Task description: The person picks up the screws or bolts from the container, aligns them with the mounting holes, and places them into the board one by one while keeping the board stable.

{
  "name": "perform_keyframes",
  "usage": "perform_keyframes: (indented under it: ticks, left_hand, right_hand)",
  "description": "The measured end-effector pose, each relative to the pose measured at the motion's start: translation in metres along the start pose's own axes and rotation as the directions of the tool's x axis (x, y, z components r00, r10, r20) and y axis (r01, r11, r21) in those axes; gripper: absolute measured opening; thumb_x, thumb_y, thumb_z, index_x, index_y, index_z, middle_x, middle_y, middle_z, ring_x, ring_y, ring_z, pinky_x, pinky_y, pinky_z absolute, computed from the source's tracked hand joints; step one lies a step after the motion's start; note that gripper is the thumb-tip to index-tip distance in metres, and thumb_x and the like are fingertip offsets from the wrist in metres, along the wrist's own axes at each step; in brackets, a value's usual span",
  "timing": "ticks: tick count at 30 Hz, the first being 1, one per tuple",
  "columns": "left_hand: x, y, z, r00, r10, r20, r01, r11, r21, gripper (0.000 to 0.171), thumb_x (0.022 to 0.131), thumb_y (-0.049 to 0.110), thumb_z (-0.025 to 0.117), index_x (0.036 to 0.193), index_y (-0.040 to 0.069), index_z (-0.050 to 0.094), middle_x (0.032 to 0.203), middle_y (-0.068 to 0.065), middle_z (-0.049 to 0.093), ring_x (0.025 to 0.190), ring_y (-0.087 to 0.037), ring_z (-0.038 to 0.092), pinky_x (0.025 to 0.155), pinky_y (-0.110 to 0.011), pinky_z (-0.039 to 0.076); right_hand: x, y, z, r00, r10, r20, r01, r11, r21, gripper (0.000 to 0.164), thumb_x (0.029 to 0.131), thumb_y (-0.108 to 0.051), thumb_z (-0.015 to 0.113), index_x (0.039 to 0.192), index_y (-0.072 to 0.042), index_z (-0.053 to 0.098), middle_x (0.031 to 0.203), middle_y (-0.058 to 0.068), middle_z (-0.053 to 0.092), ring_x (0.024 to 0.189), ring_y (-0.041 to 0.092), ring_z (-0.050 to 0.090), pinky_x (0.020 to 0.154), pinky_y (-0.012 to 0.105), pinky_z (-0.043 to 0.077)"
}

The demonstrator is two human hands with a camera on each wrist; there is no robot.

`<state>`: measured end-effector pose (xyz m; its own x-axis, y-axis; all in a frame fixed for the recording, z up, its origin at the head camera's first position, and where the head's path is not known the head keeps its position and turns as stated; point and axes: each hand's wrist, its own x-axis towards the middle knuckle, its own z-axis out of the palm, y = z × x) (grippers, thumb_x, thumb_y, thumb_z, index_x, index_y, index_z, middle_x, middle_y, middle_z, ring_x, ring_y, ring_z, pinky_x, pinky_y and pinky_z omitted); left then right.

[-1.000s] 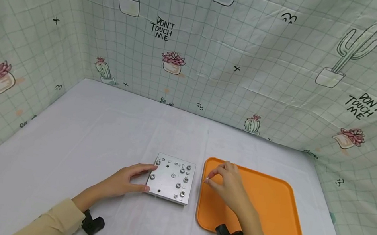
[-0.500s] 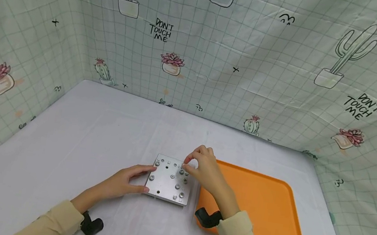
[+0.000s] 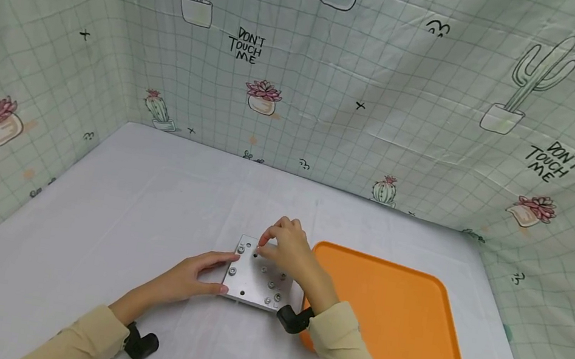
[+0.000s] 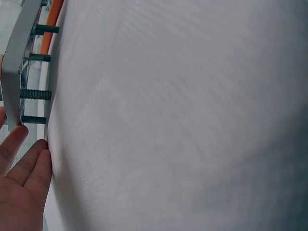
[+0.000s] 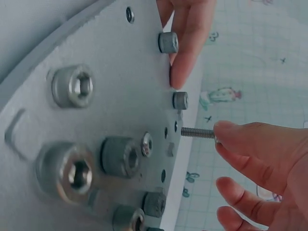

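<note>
A silvery metal plate [image 3: 253,281] lies on the white cloth, with several socket head screws [image 5: 73,86] standing in its face and a few bare holes between them. My left hand [image 3: 191,276] holds the plate's left edge, thumb near the front corner and a finger farther back. Below the plate, threaded screw shanks [image 4: 36,94] stick out in the left wrist view. Over the back part of the plate, my right hand [image 3: 291,250] pinches a small screw [image 5: 197,133] by its head between thumb and forefinger. Its threaded tip points at a hole in the plate, close in front of it.
An orange tray [image 3: 386,304] lies right of the plate, partly under the right forearm. A fabric backdrop [image 3: 306,84] with cactus drawings rises behind and at both sides of the table. Black wrist cameras [image 3: 294,320] sit on both wrists.
My right hand has moved left from over the tray to the back part of the plate, carrying the small screw. The left hand and plate stay put.
</note>
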<state>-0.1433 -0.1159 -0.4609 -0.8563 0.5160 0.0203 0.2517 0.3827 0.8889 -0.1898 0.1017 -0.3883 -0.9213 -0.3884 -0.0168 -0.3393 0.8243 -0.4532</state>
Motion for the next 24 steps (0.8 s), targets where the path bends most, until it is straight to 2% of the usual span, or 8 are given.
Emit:
perform_keyframes:
  ticks: [9, 17, 24]
  left_hand:
    - [0.000, -0.001, 0.000, 1.000, 0.013, 0.007, -0.013, 1.000, -0.003, 0.061, 0.084, 0.030, 0.069, 0.138, 0.013, 0.046, 0.144, -0.009, 0.042, 0.135, -0.031, 0.036, 0.110, -0.047, 0.032]
    - [-0.001, -0.001, 0.001, 1.000, -0.001, 0.005, 0.001, 1.000, -0.010, 0.062, 0.083, 0.029, 0.070, 0.138, 0.013, 0.046, 0.144, -0.010, 0.042, 0.135, -0.031, 0.036, 0.110, -0.047, 0.032]
    - [0.000, 0.000, 0.001, 1.000, 0.003, 0.003, -0.003, 1.000, -0.009, 0.061, 0.083, 0.030, 0.069, 0.138, 0.013, 0.046, 0.144, -0.010, 0.042, 0.135, -0.030, 0.035, 0.110, -0.046, 0.032]
  right_hand:
    - [0.001, -0.003, 0.009, 0.999, 0.037, -0.005, -0.037, 0.998, -0.043, 0.008, 0.082, -0.023, 0.071, 0.080, -0.016, 0.068, 0.098, 0.004, 0.055, 0.092, 0.022, 0.040, 0.084, 0.036, 0.038]
    - [0.004, -0.001, 0.017, 0.999, 0.052, 0.013, -0.051, 0.995, -0.088, 0.007, 0.083, -0.023, 0.070, 0.082, -0.016, 0.068, 0.097, 0.004, 0.054, 0.091, 0.021, 0.040, 0.078, 0.033, 0.037]
    - [0.002, -0.001, 0.018, 0.998, 0.067, 0.001, -0.067, 0.992, -0.111, 0.009, 0.081, -0.024, 0.072, 0.079, -0.017, 0.068, 0.094, 0.003, 0.053, 0.089, 0.021, 0.040, 0.075, 0.031, 0.035]
